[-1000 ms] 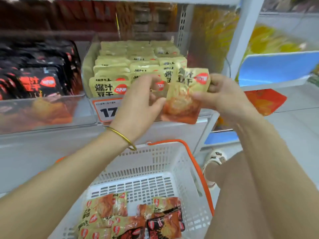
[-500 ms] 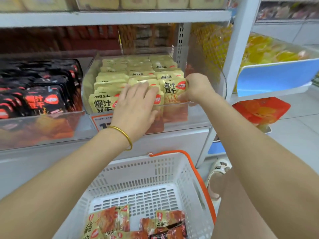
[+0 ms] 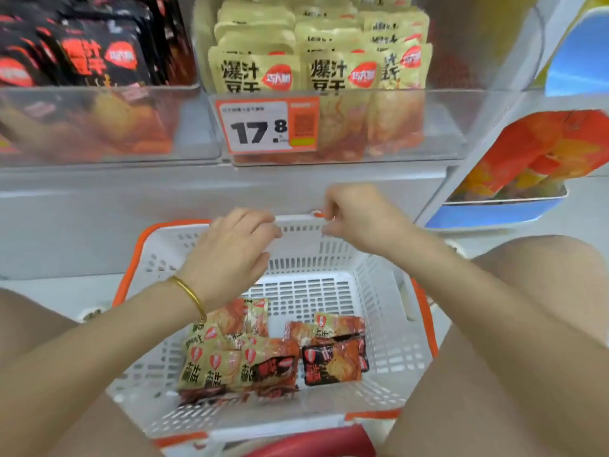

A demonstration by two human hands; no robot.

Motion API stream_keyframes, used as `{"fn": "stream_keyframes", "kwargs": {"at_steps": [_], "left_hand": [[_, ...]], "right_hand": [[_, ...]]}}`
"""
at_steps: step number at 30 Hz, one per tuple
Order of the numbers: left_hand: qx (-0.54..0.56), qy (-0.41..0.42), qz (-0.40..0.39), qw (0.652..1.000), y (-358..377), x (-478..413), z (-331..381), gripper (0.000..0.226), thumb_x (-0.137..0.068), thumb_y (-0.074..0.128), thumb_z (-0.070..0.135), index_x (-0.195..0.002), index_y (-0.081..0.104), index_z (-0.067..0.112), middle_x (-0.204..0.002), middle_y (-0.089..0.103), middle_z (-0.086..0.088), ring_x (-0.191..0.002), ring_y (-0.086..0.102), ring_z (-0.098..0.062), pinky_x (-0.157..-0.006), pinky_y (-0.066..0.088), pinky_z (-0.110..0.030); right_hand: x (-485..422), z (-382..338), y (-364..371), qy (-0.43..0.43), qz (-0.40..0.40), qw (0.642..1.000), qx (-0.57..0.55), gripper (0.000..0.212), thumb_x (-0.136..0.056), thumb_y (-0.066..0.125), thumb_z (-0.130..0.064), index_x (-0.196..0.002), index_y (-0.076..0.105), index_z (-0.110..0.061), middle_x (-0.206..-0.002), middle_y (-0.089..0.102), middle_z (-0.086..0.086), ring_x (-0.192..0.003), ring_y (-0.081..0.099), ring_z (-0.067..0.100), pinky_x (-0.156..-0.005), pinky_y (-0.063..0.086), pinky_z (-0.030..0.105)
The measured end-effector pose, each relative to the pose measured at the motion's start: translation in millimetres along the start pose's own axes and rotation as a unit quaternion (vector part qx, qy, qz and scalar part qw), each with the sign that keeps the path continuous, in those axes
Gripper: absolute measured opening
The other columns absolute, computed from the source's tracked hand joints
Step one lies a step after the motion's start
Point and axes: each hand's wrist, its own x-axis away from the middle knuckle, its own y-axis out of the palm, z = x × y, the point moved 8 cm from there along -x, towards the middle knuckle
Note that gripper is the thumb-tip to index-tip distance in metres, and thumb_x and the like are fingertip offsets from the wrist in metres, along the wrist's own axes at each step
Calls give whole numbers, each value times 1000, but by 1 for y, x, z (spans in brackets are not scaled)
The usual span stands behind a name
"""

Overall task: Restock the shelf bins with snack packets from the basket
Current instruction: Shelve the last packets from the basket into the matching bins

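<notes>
- Snack packets (image 3: 250,357) lie in a loose heap on the floor of the basket (image 3: 389,324), close to me. Some are yellow and some are black, and they lie over each other.
- I see the basket between the person's bare legs (image 3: 527,324). It is white with holes in its walls, and an orange handle (image 3: 130,278) lies down along its rim.
- The left hand (image 3: 230,249) hangs over the far part of the basket, above the heap and not touching it. Its fingers are bent a little and loose, and I see nothing in them. A thin gold bracelet (image 3: 189,293) sits on that wrist.
- The right hand (image 3: 362,222) is just beside the left one, at the far rim of the basket. Its fingertips are drawn close together near a small orange bit on the rim. I cannot tell if they pinch it or hold nothing.
- Past the hands is a grey shelf with a clear bin (image 3: 445,123) on it. Yellow packs (image 3: 257,72) stand in rows inside, facing me.
- A price tag (image 3: 260,128) reading 17.8 is stuck on the front of that bin.
- To the left stands a second clear bin (image 3: 191,127) full of black packs (image 3: 95,54).
- Far to the right I see an orange and blue box (image 3: 543,150).
</notes>
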Motion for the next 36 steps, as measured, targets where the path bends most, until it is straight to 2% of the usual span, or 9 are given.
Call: {"fn": "stream_keyframes", "kwargs": {"at_steps": [4,8,13,17,21,25,27,32,36], "left_hand": [[-5,-49,-207,977,59,23,-12,35,-92,52,25,-126,53,17,-131,50,-3,-121,43,-25,-100,38,-41],[-48,-31,-241,969,78,26,-12,34,-96,44,31,-127,48,19,-130,48,0,-120,40,-22,-100,38,-38],[-21,-52,-265,963,85,29,-18,33,-97,44,29,-128,49,18,-127,51,-2,-119,43,-22,-99,39,-37],[22,-83,-324,942,93,33,-22,34,-96,47,32,-126,50,17,-125,54,-4,-116,49,-23,-94,45,-38],[91,-138,-364,917,90,38,-29,38,-93,54,33,-126,48,14,-121,57,-5,-109,54,-23,-90,47,-37],[176,-186,-269,929,56,25,-45,17,-90,57,19,-105,54,12,-97,56,-5,-95,54,-24,-76,43,-32],[195,-198,-204,939,27,21,-59,12,-89,59,19,-97,54,12,-91,52,-2,-88,52,-22,-73,40,-31],[246,-195,10,949,-69,20,-97,13,-82,68,16,-89,58,13,-85,55,1,-82,52,-20,-68,34,-28],[331,-212,280,876,-158,35,-132,32,-80,70,16,-106,52,20,-92,59,6,-84,58,-11,-77,45,-19]], "right_hand": [[11,1,177,-26,-313,948,52,24,-91,60,-21,-108,63,-3,-112,64,11,-102,59,27,-81,45,32],[43,1,281,-54,-453,889,42,40,-90,62,-33,-118,55,-6,-118,56,11,-109,52,27,-86,40,32],[40,-5,308,-89,-411,904,82,22,-96,53,-21,-112,60,-7,-107,61,13,-100,57,28,-72,40,31],[7,0,268,-65,-392,916,50,23,-93,57,-18,-73,54,-8,-71,51,7,-67,49,22,-60,37,31],[-15,-19,191,-41,-352,932,-79,15,-92,60,-16,-85,63,-2,-78,60,9,-70,59,23,-68,56,38],[-21,-41,130,-33,-248,943,-219,7,-90,61,-12,-86,65,-8,-80,61,3,-69,59,14,-63,56,28],[-20,-52,107,-8,-198,926,-323,5,-87,65,-8,-87,62,-11,-82,65,5,-72,61,15,-63,55,29],[-23,-105,41,-59,-83,902,-419,34,-80,68,5,-94,59,-26,-85,69,-6,-76,63,8,-71,54,36],[-36,-164,-51,-172,92,895,-401,38,-77,69,6,-103,55,-18,-93,66,-6,-79,62,-2,-75,52,23]]}}
